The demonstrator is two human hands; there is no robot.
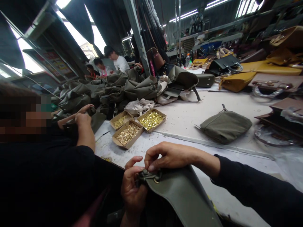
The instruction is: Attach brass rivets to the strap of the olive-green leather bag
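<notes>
Pinching down from above, the right hand [165, 156] closes its fingers [151, 164] on a small olive strap piece with a brass ring [155, 180] at the edge of an olive bag panel [182, 195]. The left hand [133, 186] grips the same folded edge from below, thumb curled over it, fingers clenched. The panel lies at the near edge of the white counter [189, 119]. Beyond sit three cardboard trays of brass rivets [138, 124] and a finished olive bag [224, 126]. A neighbouring person's hands [82, 118] work olive fabric.
</notes>
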